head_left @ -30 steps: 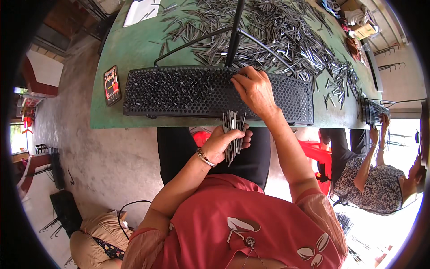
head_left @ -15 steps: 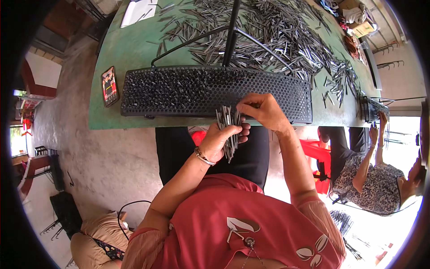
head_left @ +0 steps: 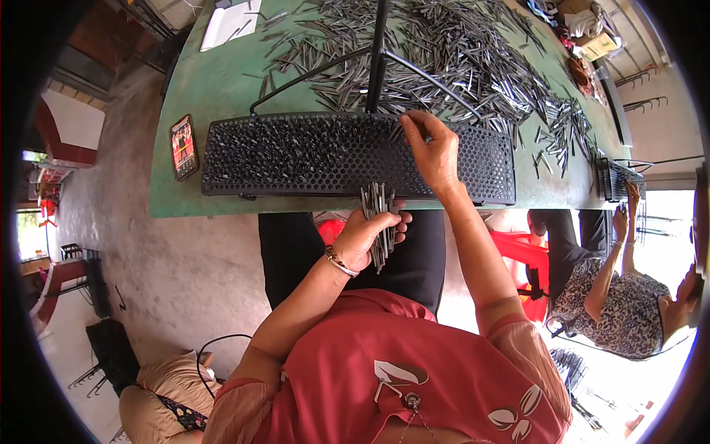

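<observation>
Strips point(head_left: 378, 198) jut both ways from clamped left fingers point(head_left: 402, 218) — right fingers point(head_left: 408, 124) over perforated rack point(head_left: 481, 163), pinch unclear.

Red top point(head_left: 347, 348) fills lower centre of frame, white leaf-shaped motif point(head_left: 400, 372) with a brownish patch and a thin angular outline mid-chest, white petal cluster point(head_left: 506, 419) toward lower right; sleeves point(head_left: 538, 362) are short, paler pinkish, finely pleated, with a plain red band at the hem. Thin chain point(head_left: 423, 424) with small round pendant point(head_left: 412, 400) at bottom centre, black trousers point(head_left: 287, 251) mid-frame. Left hand point(head_left: 362, 235) and right hand point(head_left: 435, 150) bare, silvery bangle point(head_left: 347, 271) plus darker bracelet point(head_left: 333, 256) on left wrist.
</observation>
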A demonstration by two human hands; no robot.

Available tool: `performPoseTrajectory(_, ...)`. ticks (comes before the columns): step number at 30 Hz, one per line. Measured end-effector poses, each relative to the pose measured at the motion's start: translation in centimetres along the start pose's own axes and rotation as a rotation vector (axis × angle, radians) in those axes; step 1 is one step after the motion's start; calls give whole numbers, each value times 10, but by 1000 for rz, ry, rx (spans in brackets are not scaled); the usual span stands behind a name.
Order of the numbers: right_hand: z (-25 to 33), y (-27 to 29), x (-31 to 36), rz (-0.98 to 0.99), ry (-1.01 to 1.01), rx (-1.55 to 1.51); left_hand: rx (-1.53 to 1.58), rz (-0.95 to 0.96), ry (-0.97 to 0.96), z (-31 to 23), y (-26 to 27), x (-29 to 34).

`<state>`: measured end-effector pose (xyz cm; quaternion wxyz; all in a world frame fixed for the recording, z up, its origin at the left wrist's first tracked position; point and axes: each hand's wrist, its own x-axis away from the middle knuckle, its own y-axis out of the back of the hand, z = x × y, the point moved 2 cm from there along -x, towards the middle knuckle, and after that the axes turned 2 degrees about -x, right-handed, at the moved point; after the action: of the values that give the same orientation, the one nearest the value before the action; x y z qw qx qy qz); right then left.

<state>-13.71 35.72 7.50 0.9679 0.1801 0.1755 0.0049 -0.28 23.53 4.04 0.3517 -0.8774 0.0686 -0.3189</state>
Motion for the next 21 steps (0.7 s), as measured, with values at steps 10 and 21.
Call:
performPoseTrajectory(10, 4, -1, 12, 126, 331, 182, -29, 39, -5, -2, -1, 3)
performPoseTrajectory(21, 4, 4, 12, 113, 328, 239, -66, 81, -27, -2, -6, 7)
